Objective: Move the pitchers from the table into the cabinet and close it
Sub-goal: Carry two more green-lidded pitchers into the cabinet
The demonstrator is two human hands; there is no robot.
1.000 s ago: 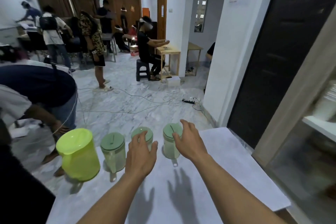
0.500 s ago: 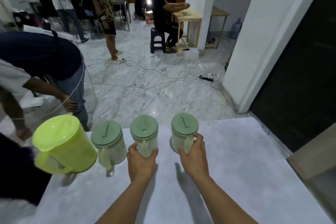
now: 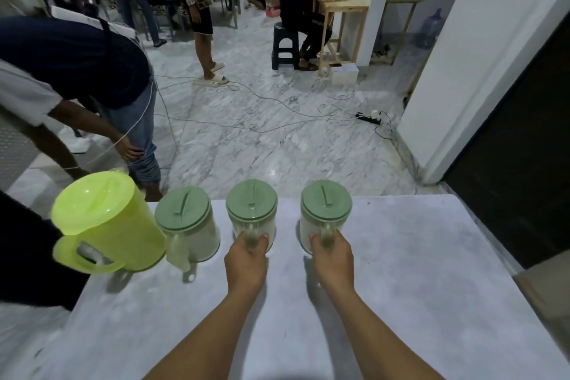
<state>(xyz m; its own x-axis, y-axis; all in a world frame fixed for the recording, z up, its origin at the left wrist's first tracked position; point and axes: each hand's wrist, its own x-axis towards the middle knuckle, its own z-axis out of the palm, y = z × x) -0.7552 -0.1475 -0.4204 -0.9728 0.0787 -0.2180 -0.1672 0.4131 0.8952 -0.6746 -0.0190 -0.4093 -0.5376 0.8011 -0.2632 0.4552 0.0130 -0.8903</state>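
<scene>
Several pitchers stand in a row along the far edge of the pale grey table (image 3: pixel 416 302). At the left is a large lime-yellow pitcher (image 3: pixel 105 225). Beside it stands a clear pitcher with a sage-green lid (image 3: pixel 186 222), untouched. My left hand (image 3: pixel 246 259) is closed around the handle of the middle green-lidded pitcher (image 3: pixel 251 210). My right hand (image 3: pixel 333 259) grips the handle of the right green-lidded pitcher (image 3: pixel 325 210). Both held pitchers are upright, and I cannot tell if they rest on the table. The cabinet is out of view.
A person in a dark top (image 3: pixel 77 71) bends over close to the table's left corner. Cables and a power strip (image 3: pixel 368 117) lie on the marble floor beyond. A white wall and dark doorway (image 3: pixel 509 148) are at right. Other people stand and sit farther back.
My view tilted down. Both hands went from reaching over the lids to closing around the handles of the two right pitchers.
</scene>
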